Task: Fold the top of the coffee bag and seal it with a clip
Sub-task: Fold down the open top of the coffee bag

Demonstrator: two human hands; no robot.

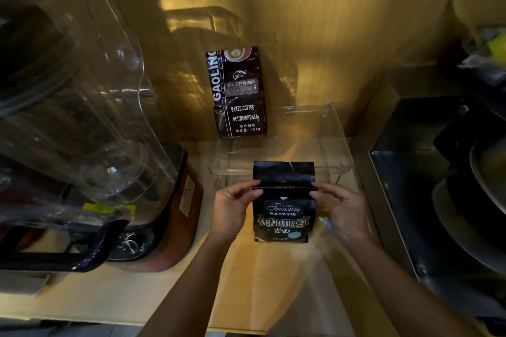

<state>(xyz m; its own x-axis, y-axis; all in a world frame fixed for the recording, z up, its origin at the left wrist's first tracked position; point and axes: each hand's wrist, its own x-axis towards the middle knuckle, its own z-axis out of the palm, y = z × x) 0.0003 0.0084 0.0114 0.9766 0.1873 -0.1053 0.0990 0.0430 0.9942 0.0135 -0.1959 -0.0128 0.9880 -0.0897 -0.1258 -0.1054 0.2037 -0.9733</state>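
Observation:
A small black coffee bag [283,216] labelled "Treasure Blue Mountain" stands upright on the wooden counter. My left hand [232,208] pinches its left edge at the crease below the top flap. My right hand [341,210] pinches the right edge at the same height. The top flap [283,174] stands up above the crease and has a small tear in its upper edge. A pale blue object [325,223], possibly a clip, shows under my right palm; I cannot tell whether that hand holds it.
A larger dark "Gaoling" coffee bag [238,93] leans against the back wall. A clear acrylic stand [331,145] sits just behind the small bag. A big blender [82,123] fills the left side. A dark metal appliance [438,186] stands on the right.

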